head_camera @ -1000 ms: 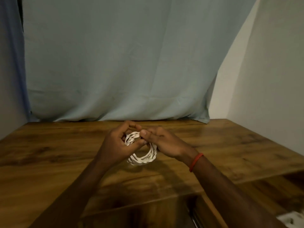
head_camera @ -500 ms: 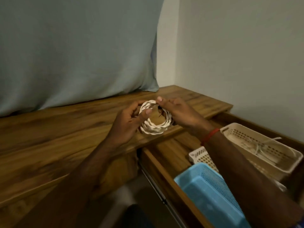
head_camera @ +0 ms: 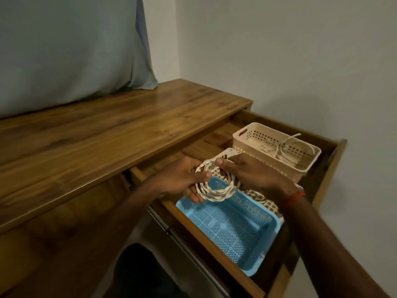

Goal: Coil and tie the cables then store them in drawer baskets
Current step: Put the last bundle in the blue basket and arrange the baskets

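Note:
A white cable wound into a tight ring, the coiled cable (head_camera: 217,192), hangs over the open drawer (head_camera: 217,252). My left hand (head_camera: 182,178) grips its left side, thumb on top. My right hand (head_camera: 251,172) pinches its upper right side. Directly under the coil lies an empty blue basket (head_camera: 232,229). A white lattice basket (head_camera: 266,204) is mostly hidden behind my right wrist. At the drawer's far end a beige basket (head_camera: 253,137) holds a loosely looped white cable (head_camera: 285,147).
A wooden desk top (head_camera: 103,130) stretches to the left, with a pale blue curtain (head_camera: 71,46) hanging behind it. A plain wall stands close on the right. The drawer's metal rail (head_camera: 171,231) runs below its left side.
Both hands carried the coiled cable from above the desk top rightward and down over the open drawer. My view swung right, bringing the baskets fully into sight.

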Tool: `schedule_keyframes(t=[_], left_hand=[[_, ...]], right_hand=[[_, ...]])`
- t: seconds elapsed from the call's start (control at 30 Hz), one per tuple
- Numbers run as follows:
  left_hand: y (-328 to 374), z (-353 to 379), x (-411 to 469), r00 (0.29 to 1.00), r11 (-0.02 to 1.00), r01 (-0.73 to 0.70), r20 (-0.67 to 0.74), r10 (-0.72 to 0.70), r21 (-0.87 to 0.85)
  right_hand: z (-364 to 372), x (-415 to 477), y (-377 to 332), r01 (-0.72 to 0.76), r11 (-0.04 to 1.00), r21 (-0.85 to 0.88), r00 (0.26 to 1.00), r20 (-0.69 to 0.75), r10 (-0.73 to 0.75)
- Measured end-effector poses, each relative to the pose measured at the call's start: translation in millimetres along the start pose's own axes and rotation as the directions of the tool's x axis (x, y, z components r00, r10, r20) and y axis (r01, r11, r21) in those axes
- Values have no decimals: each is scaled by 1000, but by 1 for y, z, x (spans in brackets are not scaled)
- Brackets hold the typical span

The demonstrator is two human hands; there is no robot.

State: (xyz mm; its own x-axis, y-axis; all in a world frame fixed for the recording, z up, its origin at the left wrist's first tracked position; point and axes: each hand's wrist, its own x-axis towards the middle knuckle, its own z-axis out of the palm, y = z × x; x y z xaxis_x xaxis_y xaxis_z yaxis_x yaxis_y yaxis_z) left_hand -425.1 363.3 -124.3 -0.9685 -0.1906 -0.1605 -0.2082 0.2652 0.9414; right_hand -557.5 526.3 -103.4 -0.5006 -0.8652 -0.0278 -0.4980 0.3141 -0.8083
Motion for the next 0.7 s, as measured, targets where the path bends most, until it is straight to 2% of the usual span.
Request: schedule_keyframes(t=[0.1,0.27,0.4,0.5,0.7], left_hand=[[-11,10,1,999,998,49,6,-50,45],[-21,11,1,997,951,68,4,-72,301],[-22,17,1,994,883,21,84,-68,469],[-25,26,4,992,851,27,91,-88,524],[-32,36,11,996,694,56,5,-85,717]], right_hand=[[10,-11,16,-45,999,13,999,32,44],[27,-28,38,-66,998,-11,993,100,66],[40,-39,44,-96,985,-142,986,124,114],[44,-39,47,-148,963,-226,974,138,182],[46,-33,48,-228,924,-308,953,122,276]])
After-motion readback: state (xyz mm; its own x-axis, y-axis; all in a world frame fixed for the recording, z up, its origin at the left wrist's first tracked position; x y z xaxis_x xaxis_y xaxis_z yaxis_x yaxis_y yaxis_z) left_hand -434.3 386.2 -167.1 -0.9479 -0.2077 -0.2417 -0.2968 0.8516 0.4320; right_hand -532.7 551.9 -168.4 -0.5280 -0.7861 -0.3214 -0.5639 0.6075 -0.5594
